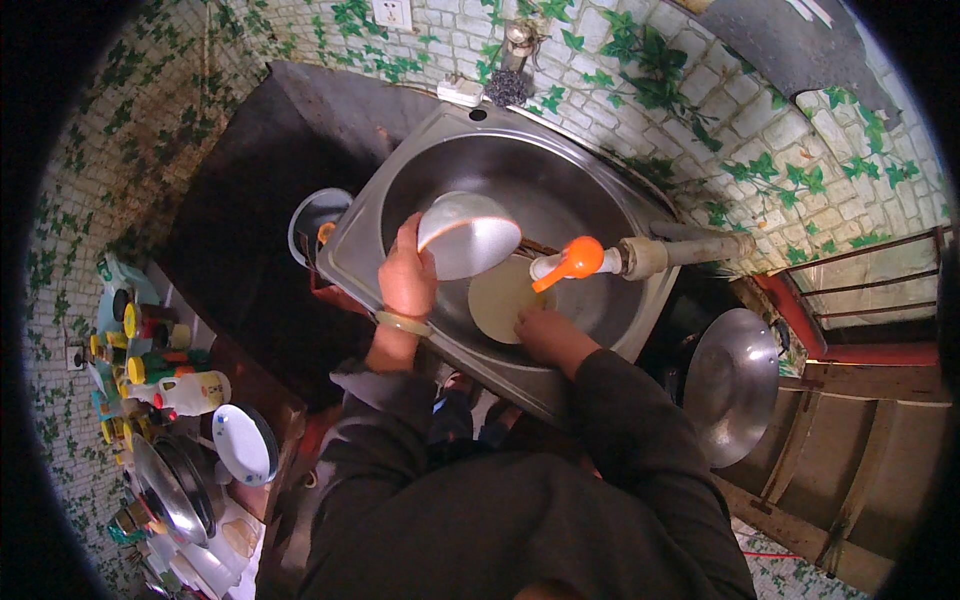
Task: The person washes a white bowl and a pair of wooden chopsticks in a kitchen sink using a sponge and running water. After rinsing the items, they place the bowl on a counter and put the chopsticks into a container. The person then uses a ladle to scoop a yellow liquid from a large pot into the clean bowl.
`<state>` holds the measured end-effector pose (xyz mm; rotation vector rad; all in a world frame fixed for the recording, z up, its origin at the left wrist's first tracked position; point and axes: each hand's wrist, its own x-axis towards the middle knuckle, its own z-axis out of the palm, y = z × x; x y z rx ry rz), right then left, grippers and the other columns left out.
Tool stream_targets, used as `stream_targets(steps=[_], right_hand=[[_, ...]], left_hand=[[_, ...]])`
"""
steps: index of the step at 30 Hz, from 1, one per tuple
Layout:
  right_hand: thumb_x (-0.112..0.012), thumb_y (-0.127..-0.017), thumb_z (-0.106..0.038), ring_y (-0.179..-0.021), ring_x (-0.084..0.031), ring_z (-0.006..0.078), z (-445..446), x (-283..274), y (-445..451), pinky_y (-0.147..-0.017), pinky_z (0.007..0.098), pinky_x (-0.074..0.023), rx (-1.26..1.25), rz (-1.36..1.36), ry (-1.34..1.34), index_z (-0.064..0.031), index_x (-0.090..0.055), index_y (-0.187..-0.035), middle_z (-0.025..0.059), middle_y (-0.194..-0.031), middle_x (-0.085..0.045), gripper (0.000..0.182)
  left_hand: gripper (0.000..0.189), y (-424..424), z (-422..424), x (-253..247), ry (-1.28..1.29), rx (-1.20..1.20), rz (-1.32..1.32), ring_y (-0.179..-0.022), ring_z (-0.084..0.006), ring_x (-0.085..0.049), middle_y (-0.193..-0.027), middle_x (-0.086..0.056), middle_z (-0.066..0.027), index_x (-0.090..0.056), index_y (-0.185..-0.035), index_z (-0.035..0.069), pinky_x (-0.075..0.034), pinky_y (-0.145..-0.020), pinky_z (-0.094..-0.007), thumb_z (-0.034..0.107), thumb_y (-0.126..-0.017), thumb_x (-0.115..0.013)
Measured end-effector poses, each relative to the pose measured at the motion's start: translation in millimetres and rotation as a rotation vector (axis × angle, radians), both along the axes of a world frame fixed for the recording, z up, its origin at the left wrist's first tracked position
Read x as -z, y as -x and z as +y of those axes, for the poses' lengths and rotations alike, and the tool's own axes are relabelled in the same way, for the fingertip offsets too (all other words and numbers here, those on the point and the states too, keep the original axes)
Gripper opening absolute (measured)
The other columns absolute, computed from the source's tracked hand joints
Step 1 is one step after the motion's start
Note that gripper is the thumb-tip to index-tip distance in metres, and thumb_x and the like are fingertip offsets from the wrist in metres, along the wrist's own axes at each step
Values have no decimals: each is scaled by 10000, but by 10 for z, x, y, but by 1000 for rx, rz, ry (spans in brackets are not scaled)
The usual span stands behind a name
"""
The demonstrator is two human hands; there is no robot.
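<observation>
My left hand (pixel 409 281) grips a white bowl (pixel 471 244) with an orange rim by its left side. The bowl is tilted over the stainless steel sink (pixel 405 176). Low in the sink, a pale round vessel (pixel 495 304), perhaps a bowl of cloudy liquid, lies below the white bowl. At that vessel's right edge is my right hand (pixel 541 330), with its fingers curled and partly hidden; whether they hold anything is unclear. Just above my right hand, the tap's orange lever handle (pixel 581 259) sits on a white plastic tap that reaches over the basin.
A grey bucket (pixel 304 214) stands left of the sink. A metal wok (pixel 731 390) leans at the right. Bottles (pixel 195 391), stacked plates (pixel 238 442) and pans (pixel 176 487) crowd the lower left. A steel scouring pad (pixel 507 88) is by the sink's back edge.
</observation>
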<state>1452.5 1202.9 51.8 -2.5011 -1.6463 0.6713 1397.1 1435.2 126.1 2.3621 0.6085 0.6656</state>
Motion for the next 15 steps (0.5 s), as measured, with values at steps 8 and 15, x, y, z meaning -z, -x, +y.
stream_targets(steps=[8,15], right_hand=[[-561,-757,-94,-828,-637,258,34,282,-23,-658,367,-530,-127,-201,-45,-58,-683,-784,94,-892,-623,130],[-580,-714,-94,-729,-620,237,138,275,2,-613,348,-515,-349,-282,125,-69,-664,-708,79,-735,-609,87]], left_hand=[[384,-76,294,375,311,-49,167,-872,-404,-598,-923,-631,-229,-553,-1092,13,-479,-783,-445,88,-718,-504],[343,-118,366,581,474,-88,200,-908,-395,-596,-921,-629,-237,-574,-1028,-7,-471,-806,-436,99,-705,-526]])
